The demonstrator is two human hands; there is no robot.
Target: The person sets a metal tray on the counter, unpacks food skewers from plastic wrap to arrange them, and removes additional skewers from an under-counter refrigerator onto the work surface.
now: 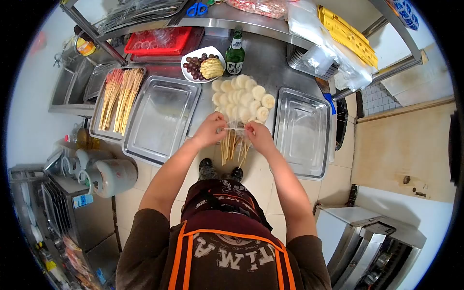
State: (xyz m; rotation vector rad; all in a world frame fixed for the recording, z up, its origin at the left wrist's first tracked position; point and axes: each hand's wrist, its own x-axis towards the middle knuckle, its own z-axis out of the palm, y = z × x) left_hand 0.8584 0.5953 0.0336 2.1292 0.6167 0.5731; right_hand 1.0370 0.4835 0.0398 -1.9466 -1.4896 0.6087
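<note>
Pale round slices on sticks (pixel 239 96) lie in a bunch on the steel counter, their wooden sticks (pixel 231 147) pointing toward my body over the counter's front edge. Clear plastic seems to cover the bunch. My left hand (pixel 211 129) pinches the plastic at the left side of the sticks, fingers closed. At the right side, my right hand (pixel 257 135) is closed on the other end of the same plastic, which is drawn into a thin band between both hands.
Empty metal trays (pixel 162 118) (pixel 303 133) flank the bunch. Further left, a tray holds bare sticks (pixel 128 99). Behind are a fruit plate (pixel 189 77), a green bottle (pixel 235 53) and a red tray (pixel 181 41). A steel shelf (pixel 251 24) spans above. Gas cylinders (pixel 113 176) stand lower left.
</note>
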